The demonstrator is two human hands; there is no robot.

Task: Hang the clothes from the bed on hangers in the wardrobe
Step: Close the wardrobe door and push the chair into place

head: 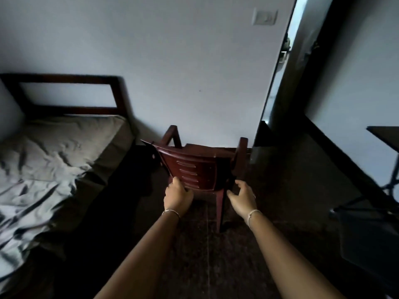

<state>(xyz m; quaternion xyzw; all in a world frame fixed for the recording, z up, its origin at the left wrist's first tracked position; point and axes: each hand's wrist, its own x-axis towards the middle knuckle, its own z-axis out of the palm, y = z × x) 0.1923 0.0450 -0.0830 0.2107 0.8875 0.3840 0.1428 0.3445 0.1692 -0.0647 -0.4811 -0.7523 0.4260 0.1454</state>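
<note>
On your left, the bed [64, 147] runs along the wall [172, 61], with a dark headboard [64, 79] and a rumpled sheet [32, 186]; no garment can be made out on it. A narrow strip of dark floor [205, 255] separates the bed edge from the red chair [200, 167], which faces the wall. A dark cloth [151, 160] hangs at the chair's left side. Your left hand [177, 197] grips the lower left edge of the chair back, fingers [176, 182] curled. Your right hand [243, 197] is spread beside the right edge; contact cannot be determined. Further right are a dark door frame [302, 72], open floor, and a dark surface [384, 134].
</note>
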